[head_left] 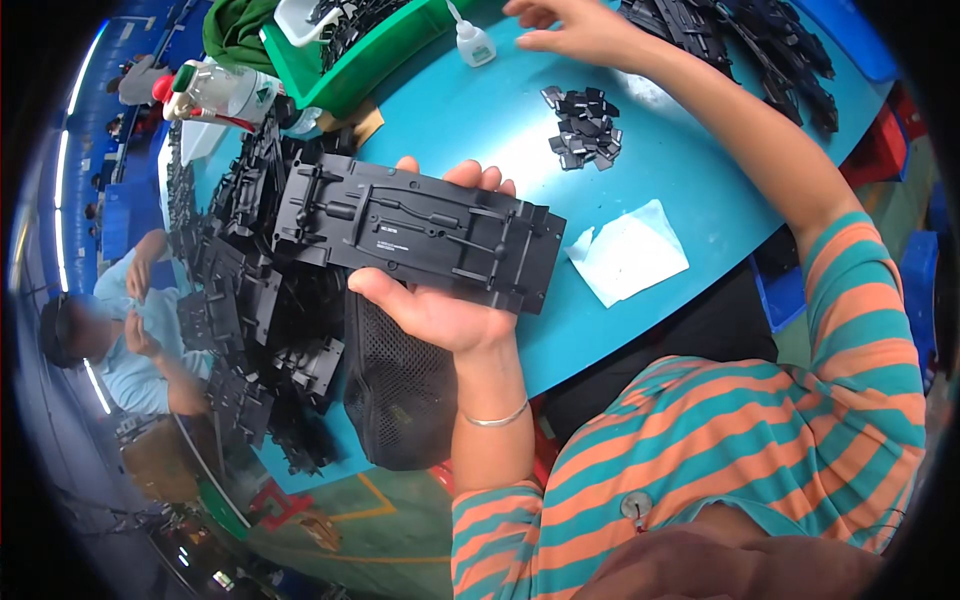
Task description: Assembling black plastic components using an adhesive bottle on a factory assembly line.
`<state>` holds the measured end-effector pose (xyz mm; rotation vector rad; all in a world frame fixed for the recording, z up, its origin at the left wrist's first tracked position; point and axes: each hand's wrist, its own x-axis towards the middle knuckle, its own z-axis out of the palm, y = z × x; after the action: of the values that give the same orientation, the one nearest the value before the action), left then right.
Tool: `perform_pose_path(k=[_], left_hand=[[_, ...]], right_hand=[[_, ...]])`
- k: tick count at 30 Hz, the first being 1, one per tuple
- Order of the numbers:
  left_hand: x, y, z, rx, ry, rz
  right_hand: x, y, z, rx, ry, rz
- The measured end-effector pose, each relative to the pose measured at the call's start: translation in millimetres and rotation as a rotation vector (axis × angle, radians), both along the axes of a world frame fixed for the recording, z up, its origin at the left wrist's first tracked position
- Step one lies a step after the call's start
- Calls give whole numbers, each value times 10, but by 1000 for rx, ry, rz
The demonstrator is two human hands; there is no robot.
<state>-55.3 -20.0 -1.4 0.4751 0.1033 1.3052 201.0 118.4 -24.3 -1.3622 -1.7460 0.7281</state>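
My left hand [445, 315] holds a long black plastic chassis plate [410, 232] from below. Its thumb lies along the near edge, and fingertips show past the far edge. The plate's moulded face, with pipe-like relief and small pale print, is turned up. At the top of the view my right hand [570, 30] is stretched over the table, fingers apart with nothing visible between them. Just left of it stands a small white squeeze bottle [476, 47] with a thin nozzle. A pile of small black pieces [584, 128] lies below the right hand on the table.
The blue-green table [720, 170] carries a crumpled white sheet [630, 252], a green bin [365, 75] of black parts, and stacked black chassis parts [240, 290] at left. More black parts [690, 30] lie at top right. A black mesh bag [400, 390] hangs at the edge. Another person [140, 340] sits left.
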Motion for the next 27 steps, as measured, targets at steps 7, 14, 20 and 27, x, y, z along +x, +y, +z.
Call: perform_pose_path(k=[7,14,20,27], left_hand=[[14,-28,-16,12,-2,3],[50,-62,4,42,15,-20],[48,-81,38,36,84,34],[32,-85,41,36,110,25]], right_hand=[[-253,-1395,411,370,-76,290],[-584,-1663,514,653,-347,213],[-636,-1646,461,721,-405,199],[-662,-1658,438,723,-406,177]])
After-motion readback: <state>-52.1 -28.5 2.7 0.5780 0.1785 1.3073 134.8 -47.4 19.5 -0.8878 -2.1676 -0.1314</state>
